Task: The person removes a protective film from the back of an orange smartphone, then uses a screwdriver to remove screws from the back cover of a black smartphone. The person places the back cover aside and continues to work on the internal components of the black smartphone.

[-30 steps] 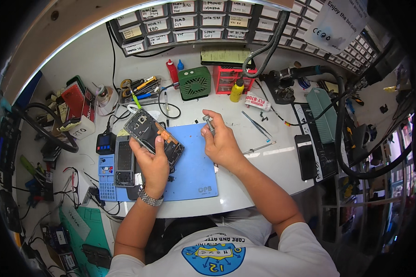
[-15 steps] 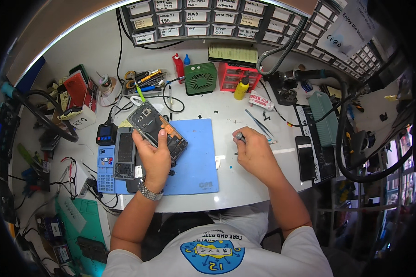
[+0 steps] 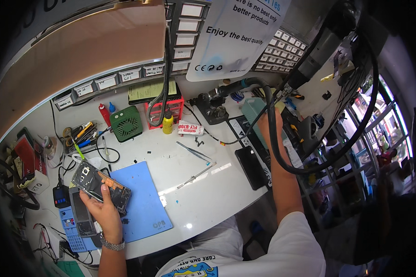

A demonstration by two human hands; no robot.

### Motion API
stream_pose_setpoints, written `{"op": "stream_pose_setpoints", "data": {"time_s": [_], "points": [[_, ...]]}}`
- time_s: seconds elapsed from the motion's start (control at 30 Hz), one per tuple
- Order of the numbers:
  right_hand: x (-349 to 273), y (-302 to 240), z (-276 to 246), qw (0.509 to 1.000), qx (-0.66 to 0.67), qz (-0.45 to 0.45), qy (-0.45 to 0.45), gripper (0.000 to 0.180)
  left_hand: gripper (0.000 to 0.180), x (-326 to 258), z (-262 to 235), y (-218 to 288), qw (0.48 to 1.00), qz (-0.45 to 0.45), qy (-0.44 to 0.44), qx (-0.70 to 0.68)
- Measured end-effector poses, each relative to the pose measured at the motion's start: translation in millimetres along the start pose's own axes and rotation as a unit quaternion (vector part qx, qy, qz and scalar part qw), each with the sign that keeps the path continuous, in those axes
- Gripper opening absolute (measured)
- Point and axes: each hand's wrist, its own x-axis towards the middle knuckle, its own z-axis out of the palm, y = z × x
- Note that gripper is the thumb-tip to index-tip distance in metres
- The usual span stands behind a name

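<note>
My left hand (image 3: 105, 210) is closed round an opened phone (image 3: 93, 177), its inner side up, with a camera block and an orange flex strip showing. The phone is tilted above the blue mat (image 3: 145, 198). Far to the right, my right hand (image 3: 265, 121) reaches to the teal tray (image 3: 252, 110) at the back of the bench. A black hose crosses in front of that hand, and its fingers are hidden. A slim silver screwdriver-like tool (image 3: 196, 175) lies on the white bench, near a pair of tweezers (image 3: 194, 152).
A second phone (image 3: 252, 168) lies dark by the bench's right edge. Behind stand a green fan box (image 3: 126, 124), a yellow bottle (image 3: 168, 123) and a red drawer box (image 3: 155, 115). The black hose (image 3: 275, 150) loops over the right side. Another opened phone (image 3: 83, 212) lies on the mat's left.
My right hand has left the bench middle and moved right and back to the teal tray. The slim tool now lies on the bench. The view has turned right; my left hand still holds the phone.
</note>
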Motion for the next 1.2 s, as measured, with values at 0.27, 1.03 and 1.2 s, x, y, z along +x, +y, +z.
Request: {"op": "stream_pose_setpoints", "data": {"time_s": [0.27, 1.03, 1.2], "points": [[116.8, -34.4, 91.6, 0.992, -0.001, -0.003, -0.125, 0.024, 0.050, 8.2, -3.7, -12.5, 0.999, 0.038, -0.001, 0.034], [128.7, -65.1, 121.2, 0.989, 0.016, 0.070, -0.131, 0.025, 0.055, 5.2, -2.1, -0.2, 0.998, 0.032, -0.010, 0.045], [130.2, -49.7, 110.2, 0.992, 0.009, 0.084, -0.093, 0.025, 0.054, 3.3, 2.1, 3.4, 0.999, 0.020, -0.008, 0.041]]}}
